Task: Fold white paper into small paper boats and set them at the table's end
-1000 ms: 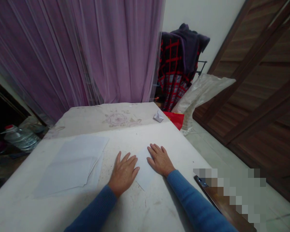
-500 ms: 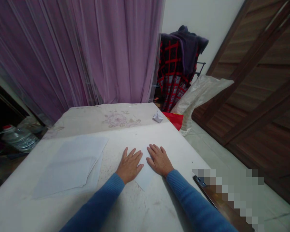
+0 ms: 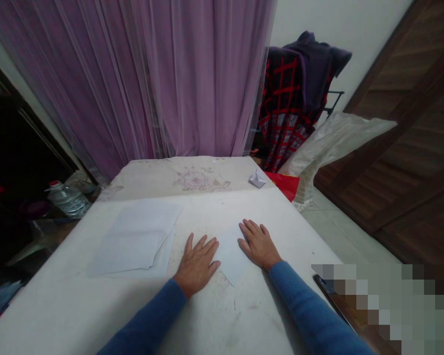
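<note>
A small white piece of paper (image 3: 232, 256) lies flat on the white tabletop, one corner pointing toward me. My left hand (image 3: 198, 264) rests palm down at its left edge, fingers spread. On the paper's right side, my right hand (image 3: 259, 245) is also laid flat with its fingers stretched out, covering part of that edge. Neither hand grips anything. To the left of my left hand lies a stack of white paper sheets (image 3: 133, 241), slightly fanned at the right. A small folded paper piece (image 3: 257, 179) stands near the far right corner.
The table's cover (image 3: 155, 180) has a flower print at the far end. A phone (image 3: 331, 296), partly pixelated, lies at the right edge. Left of the table stands a clear bottle (image 3: 68, 198). Beyond are a purple curtain (image 3: 207, 74), a red bag (image 3: 286, 185) and a wooden wardrobe (image 3: 399, 148).
My hands have moved farther apart, baring more of the small paper between them. The view has turned a little to the left.
</note>
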Action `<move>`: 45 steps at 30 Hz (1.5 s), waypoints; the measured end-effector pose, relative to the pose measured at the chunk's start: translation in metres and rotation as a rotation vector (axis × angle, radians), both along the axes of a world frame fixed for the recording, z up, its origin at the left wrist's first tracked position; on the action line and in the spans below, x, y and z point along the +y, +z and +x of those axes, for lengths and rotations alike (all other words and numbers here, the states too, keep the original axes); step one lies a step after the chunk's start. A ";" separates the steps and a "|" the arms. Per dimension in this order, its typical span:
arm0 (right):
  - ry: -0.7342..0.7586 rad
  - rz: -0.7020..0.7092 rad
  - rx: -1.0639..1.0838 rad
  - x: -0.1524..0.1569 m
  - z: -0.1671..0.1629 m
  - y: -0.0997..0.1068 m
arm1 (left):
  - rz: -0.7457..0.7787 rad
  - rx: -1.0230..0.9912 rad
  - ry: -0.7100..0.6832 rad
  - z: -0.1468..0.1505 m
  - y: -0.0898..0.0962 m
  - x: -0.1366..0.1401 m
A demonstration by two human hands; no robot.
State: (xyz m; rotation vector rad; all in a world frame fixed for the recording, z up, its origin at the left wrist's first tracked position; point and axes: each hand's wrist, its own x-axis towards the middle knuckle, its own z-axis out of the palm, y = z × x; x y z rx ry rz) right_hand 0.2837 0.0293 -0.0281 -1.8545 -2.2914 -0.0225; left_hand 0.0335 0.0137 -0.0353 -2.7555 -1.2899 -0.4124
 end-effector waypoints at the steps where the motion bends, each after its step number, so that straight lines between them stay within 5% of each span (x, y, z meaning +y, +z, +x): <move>1: 0.000 -0.001 -0.004 0.000 0.000 0.000 | -0.001 -0.004 0.002 -0.002 0.000 -0.001; 11: -0.002 0.062 0.015 0.000 0.001 -0.005 | 0.051 -0.006 -0.017 -0.018 0.000 -0.014; 15: -0.038 0.222 0.145 -0.001 0.007 -0.010 | -0.066 -0.041 0.025 -0.017 0.021 -0.005; 21: -0.283 0.472 0.374 -0.003 0.020 -0.022 | -0.253 -0.052 0.184 0.004 0.049 0.019; 32: -0.292 0.421 0.453 -0.030 0.017 -0.026 | -0.464 0.065 0.376 0.043 0.060 0.036; 40: -0.273 0.559 0.537 -0.025 0.018 -0.036 | -0.687 -0.296 0.488 0.025 0.052 0.045; 45: -0.248 0.551 0.533 -0.025 0.020 -0.037 | -0.836 -0.560 0.603 0.021 0.046 0.015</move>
